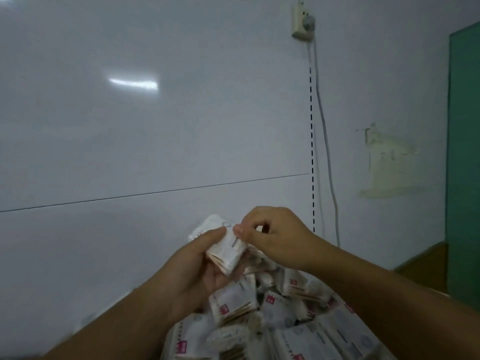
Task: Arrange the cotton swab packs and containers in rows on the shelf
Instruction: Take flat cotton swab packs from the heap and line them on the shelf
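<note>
**A:** What are the hands doing?

**B:** The left hand [192,271] is gripping a pack [230,253] of swabs. The thumb is pressing along its top and the fingers are curling under it.

**A:** And the other one?

**B:** The right hand [275,237] is pinching the pack's upper edge between thumb and forefinger. Its remaining fingers are curling loosely behind.

**A:** Where is the pack sitting?

**B:** It is being held tilted in the air between the two hands, low in the middle of the view. A pile [280,305] of similar packs is lying jumbled just below it, and several of them are showing red marks.

**A:** Is it touching the pile?

**B:** I cannot tell, as the left palm is hiding its lower end.

**A:** What is standing behind all this?

**B:** A white panel [130,141] is filling the background, with a thin seam crossing it and a strip of light glaring off it. At its right edge a slotted upright [311,152] is running down. Beside that, a cable [327,152] is hanging from a socket [302,22] high on the wall [376,87]. A yellowish patch [389,167] is showing on the wall, and a green door [465,152] is standing at the far right.
</note>
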